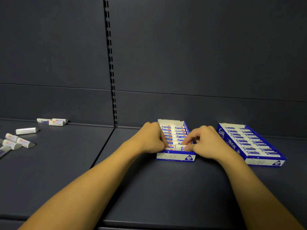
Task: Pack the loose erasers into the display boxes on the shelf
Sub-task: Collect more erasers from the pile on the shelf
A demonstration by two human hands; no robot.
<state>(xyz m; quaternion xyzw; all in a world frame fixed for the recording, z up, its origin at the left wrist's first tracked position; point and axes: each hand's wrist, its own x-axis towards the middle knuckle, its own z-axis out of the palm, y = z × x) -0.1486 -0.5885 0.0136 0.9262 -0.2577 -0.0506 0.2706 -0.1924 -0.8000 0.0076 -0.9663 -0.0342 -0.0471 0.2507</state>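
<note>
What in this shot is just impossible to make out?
Head view:
- Front row of the middle box: covered by the left hand and right hand.
- Loose erasers: print too small; some cut by the left edge.
- Right box: front label blurred.

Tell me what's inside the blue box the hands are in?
The blue box holds rows of wrapped erasers. The right hand pinches one eraser at the front; the left hand covers the near-left corner, so that part is hidden.
</note>
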